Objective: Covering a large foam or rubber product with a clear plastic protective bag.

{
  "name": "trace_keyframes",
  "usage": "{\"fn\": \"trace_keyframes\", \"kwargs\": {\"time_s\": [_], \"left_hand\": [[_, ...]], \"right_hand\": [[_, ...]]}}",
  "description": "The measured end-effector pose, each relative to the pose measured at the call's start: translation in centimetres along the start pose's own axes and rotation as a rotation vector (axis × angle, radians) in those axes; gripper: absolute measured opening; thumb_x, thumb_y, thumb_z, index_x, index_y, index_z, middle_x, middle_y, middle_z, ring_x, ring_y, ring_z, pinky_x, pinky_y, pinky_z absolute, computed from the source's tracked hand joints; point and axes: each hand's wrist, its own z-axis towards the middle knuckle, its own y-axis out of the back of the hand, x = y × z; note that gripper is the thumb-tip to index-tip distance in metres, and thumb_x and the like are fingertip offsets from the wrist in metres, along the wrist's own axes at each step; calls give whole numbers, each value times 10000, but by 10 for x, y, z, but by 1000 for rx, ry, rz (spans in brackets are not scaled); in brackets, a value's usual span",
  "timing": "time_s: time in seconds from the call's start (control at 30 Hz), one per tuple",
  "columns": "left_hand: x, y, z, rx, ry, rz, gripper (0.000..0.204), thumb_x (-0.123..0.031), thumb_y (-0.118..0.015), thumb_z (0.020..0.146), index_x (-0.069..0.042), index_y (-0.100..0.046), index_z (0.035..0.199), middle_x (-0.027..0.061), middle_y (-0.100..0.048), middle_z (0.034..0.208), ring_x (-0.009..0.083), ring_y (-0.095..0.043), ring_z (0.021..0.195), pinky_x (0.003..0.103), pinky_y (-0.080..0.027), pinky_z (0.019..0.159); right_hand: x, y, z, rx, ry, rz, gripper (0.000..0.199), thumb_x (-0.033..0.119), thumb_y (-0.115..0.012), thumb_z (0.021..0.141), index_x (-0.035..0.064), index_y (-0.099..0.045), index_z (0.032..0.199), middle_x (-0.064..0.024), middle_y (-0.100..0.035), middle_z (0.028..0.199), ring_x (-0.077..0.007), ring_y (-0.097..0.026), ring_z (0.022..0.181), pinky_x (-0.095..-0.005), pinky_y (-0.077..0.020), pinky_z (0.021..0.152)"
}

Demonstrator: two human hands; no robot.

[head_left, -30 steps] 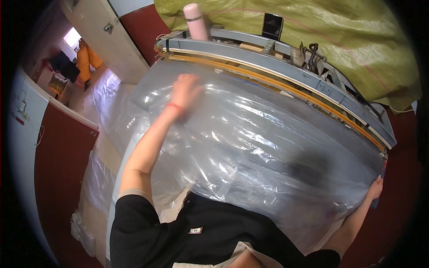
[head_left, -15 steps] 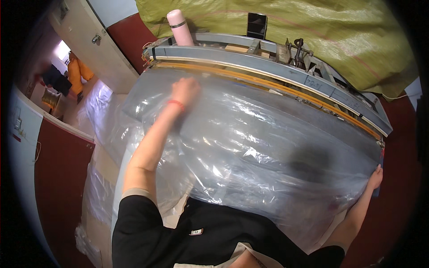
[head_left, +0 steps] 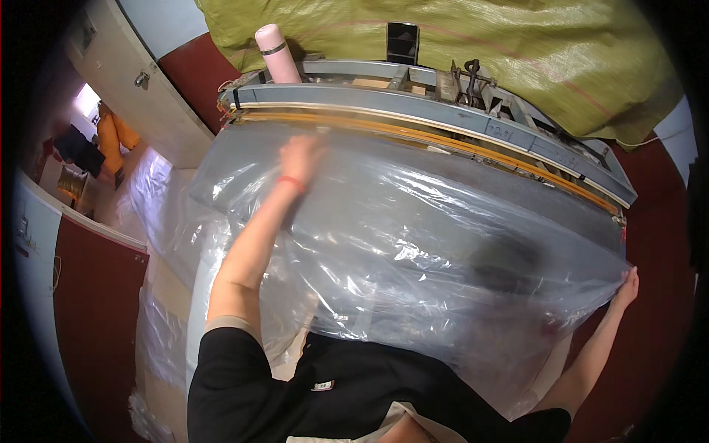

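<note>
While a large sheet of clear, crinkled plastic film lies spread over the grey bench, the left hand rests on the film near the far edge; blur hides its finger spread. The right hand pinches the film's right edge. A pink cylindrical flask stands behind the bench.

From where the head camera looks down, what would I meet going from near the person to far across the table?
Clear plastic sheet under the left hand, with the right hand at its right edge → grey machine frame with its yellow strip → pink bottle and black phone → green woven cover.
</note>
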Motion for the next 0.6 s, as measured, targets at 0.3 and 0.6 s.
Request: {"fn": "trace_keyframes", "kwargs": {"time_s": [0.3, 0.6], "left_hand": [[8, 22, -1, 64, -177, -198, 262, -170, -676, 691, -28, -586, 893, 111, -586, 852, 267, -560, 799, 348, -449, 724], [37, 14, -3, 149, 150, -639, 250, -224, -505, 875, -15, -549, 745, -4, -482, 578, 75, -467, 569, 228, -391, 514]], "right_hand": [[-11, -12, 9, 17, -16, -76, 300, 343, -580, 825, 45, -586, 857, 6, -552, 755, -91, -494, 681, -228, -408, 645], [-20, -21, 9, -6, -51, -33, 273, 340, -592, 818, 68, -575, 800, 27, -525, 689, -74, -480, 649, -207, -398, 622]]}}
